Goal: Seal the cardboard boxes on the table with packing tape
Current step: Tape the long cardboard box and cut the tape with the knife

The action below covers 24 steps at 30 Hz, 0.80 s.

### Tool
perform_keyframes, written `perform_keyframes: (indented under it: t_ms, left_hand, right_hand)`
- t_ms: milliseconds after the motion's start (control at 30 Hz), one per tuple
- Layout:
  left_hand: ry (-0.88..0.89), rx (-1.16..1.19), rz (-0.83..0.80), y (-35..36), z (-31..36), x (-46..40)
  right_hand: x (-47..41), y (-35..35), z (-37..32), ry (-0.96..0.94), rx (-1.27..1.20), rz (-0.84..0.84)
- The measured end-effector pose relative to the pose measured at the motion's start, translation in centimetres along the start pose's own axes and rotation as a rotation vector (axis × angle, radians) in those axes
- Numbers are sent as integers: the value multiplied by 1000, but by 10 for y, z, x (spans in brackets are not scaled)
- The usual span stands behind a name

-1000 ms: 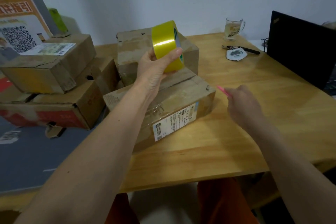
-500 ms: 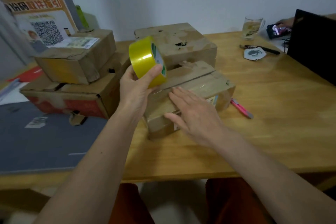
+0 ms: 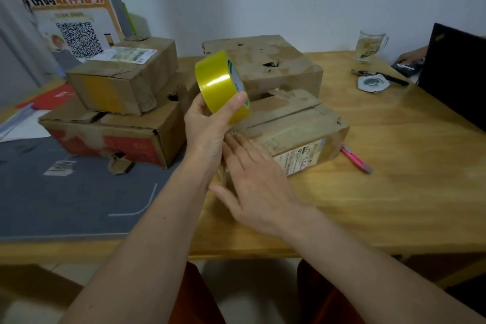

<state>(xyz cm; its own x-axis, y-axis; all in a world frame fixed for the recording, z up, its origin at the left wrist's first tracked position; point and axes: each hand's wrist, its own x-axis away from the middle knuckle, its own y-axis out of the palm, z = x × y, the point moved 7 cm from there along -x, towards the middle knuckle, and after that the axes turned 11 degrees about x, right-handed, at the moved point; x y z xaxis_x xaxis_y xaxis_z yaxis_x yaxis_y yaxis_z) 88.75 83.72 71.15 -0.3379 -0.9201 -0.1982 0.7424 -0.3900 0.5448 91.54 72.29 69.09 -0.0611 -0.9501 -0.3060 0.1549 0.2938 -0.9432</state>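
**K:** While the left hand (image 3: 207, 126) grips the yellow tape roll (image 3: 223, 85) by its rim, thumb curled over the band, the roll hangs just above the near end of the front box (image 3: 292, 123). Right hand (image 3: 256, 179) lies flat, fingers straight and spread, on that box's near corner, touching the left wrist.

**M:** Is a tape end stuck down?

**K:** Something clear and crinkled sits under the right palm, likely the loose end, but that can't be confirmed. Best move by judgement: keep the palm pressing there, draw the roll along the centre seam (image 3: 286, 113) toward the far end, and keep the strip taut so it won't wrinkle.

**M:** Surroundings?

**K:** Only the head view. Big box (image 3: 265, 66) sits directly behind, touching or nearly so, which leaves little room for running tape over the far edge. Stacked boxes (image 3: 118, 102) stand to the left. Pink cutter (image 3: 356, 159) lies on the table (image 3: 394, 192) just right of the front box, within reach for the cut. Glass mug (image 3: 370, 45), black pen (image 3: 393, 79) and laptop (image 3: 455, 71) are well apart.
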Motion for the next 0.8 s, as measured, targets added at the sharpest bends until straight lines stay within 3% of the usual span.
perform_keyframes:
  t_ms: [133,267,367,600,800]
  left_hand:
    - [-6,18,-9,-1,1,-1]
    - [-44,48,-32,0,0,-2]
    - [-52,55,-27,0,0,-1]
    - [-40,-5,-47,5,4,0]
    - [65,-101,-32,1,35,-5]
  right_hand:
    - [0,1,23,-93,-20,-26]
    - [7,5,112,318,-26,-39]
    - [8,11,125,442,9,-61]
    - [11,6,39,122,-31,37]
    - [3,-3,19,102,-123,160]
